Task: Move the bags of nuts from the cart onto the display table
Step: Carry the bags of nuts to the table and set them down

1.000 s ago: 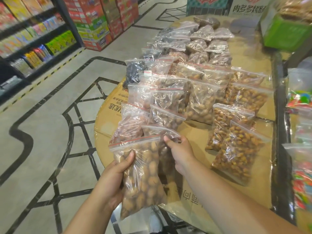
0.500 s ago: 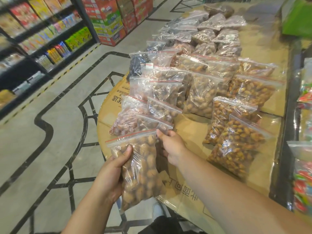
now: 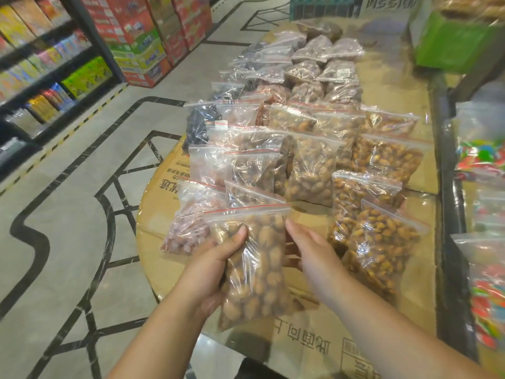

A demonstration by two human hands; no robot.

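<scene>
Left hand (image 3: 213,269) grips bag (image 3: 262,272) before rows (image 3: 311,165).

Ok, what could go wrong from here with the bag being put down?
1. The clear zip bag of large tan nuts, gripped by the left hand, is held over the near rim of the round cardboard-covered table; set down there, it may slide off.
2. Laid forward, it could shove the clear bag of reddish nuts, lying near the rim.

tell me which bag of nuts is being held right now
The bag of large pale nuts gripped in the left hand; the other bags lie in rows on the display table.
</scene>
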